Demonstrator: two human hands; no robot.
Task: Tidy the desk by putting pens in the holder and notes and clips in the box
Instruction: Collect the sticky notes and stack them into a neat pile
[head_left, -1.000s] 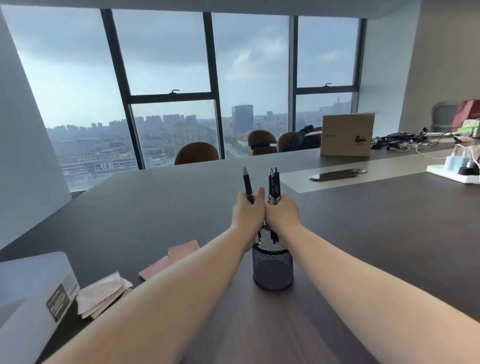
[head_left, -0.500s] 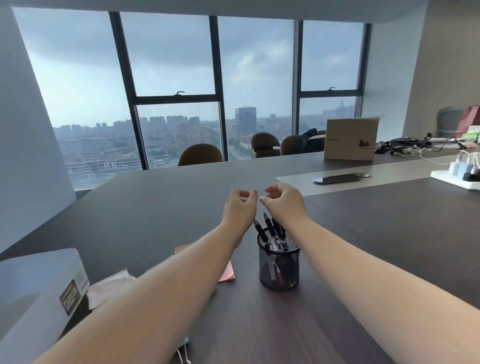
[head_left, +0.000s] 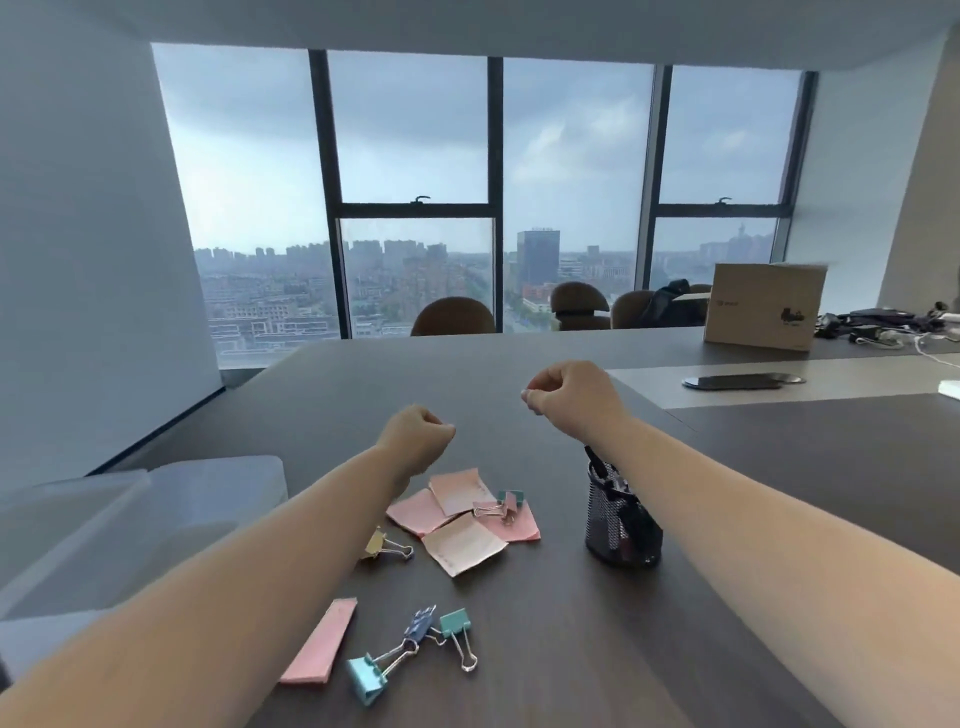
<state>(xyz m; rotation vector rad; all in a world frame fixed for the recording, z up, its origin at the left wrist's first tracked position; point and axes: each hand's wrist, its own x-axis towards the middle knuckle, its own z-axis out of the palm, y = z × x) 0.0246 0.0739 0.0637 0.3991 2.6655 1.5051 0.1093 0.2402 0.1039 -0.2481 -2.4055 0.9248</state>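
my left grip (head_left: 415, 441) and right grip (head_left: 571, 400) hover clenched, empty, since the pens (head_left: 594, 460) seem stowed in the mesh holder (head_left: 621, 535); pink notes (head_left: 462, 519) wait.

Pink notes (head_left: 462, 512), black mesh holder (head_left: 621, 525)

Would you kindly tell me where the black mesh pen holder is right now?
In the head view, the black mesh pen holder stands right of centre, just right of the pink paper notes, beneath the right forearm.
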